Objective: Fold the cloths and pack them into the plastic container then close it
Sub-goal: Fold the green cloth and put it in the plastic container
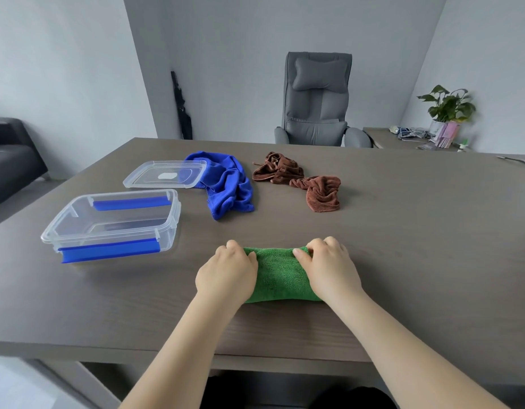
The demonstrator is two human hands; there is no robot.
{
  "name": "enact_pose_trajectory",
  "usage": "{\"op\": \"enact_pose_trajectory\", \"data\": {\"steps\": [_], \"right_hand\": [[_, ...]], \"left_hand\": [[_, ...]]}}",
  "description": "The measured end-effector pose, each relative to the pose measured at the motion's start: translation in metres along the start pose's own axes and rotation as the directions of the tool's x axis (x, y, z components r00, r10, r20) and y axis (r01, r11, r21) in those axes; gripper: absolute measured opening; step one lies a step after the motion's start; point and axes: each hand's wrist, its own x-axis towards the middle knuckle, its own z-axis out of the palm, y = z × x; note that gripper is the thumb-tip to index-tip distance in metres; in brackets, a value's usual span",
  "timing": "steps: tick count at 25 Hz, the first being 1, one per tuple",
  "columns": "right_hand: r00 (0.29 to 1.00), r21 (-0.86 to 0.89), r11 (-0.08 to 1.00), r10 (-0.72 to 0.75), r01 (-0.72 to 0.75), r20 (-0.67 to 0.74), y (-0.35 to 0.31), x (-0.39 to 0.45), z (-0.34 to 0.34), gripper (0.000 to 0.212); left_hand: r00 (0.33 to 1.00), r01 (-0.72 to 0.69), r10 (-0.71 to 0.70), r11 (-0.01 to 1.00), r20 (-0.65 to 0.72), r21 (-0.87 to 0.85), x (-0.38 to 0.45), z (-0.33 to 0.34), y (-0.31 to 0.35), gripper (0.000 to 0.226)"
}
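A green cloth, folded into a small rectangle, lies on the table in front of me. My left hand grips its left end and my right hand grips its right end, fingers curled over the far edge. The clear plastic container with blue clips stands open and empty at the left. Its clear lid lies behind it, resting partly on a crumpled blue cloth. A crumpled brown cloth lies further right.
The brown table runs wide to the right. A grey office chair stands behind the far edge. A dark sofa is at the left, and a potted plant sits on a side desk at the far right.
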Motion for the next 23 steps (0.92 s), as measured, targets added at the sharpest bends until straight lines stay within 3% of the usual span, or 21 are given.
{"op": "enact_pose_trajectory", "data": {"steps": [4, 6, 12, 14, 18, 23], "right_hand": [[1.000, 0.090, 0.996, 0.020, -0.022, 0.020, 0.002, -0.002, -0.002, 0.041], [1.000, 0.160, 0.987, 0.014, -0.017, 0.018, 0.002, -0.006, -0.004, 0.038], [0.999, 0.447, 0.893, 0.041, -0.041, 0.011, -0.004, -0.016, -0.021, 0.030], [0.999, 0.482, 0.876, 0.038, -0.029, -0.009, -0.008, -0.017, -0.027, 0.029], [0.996, 0.523, 0.852, 0.015, 0.031, -0.083, -0.021, -0.020, -0.037, 0.022], [0.978, 0.511, 0.841, -0.090, 0.176, -0.189, -0.040, -0.022, -0.047, 0.013]], "left_hand": [[0.990, 0.004, 0.005, 0.998, 0.142, -0.068, 0.006, -0.005, -0.010, 0.037], [0.991, 0.023, 0.004, 0.980, 0.135, -0.199, 0.006, -0.006, -0.011, 0.032], [0.999, 0.047, -0.046, 0.764, 0.018, -0.643, -0.006, -0.008, -0.003, 0.013], [0.999, 0.034, -0.039, 0.696, 0.009, -0.717, -0.010, -0.012, -0.001, 0.023], [0.990, -0.127, 0.054, 0.728, -0.127, -0.674, -0.020, -0.019, 0.003, 0.014], [0.951, -0.211, 0.007, 0.744, -0.309, -0.634, -0.032, -0.037, -0.010, 0.024]]}}
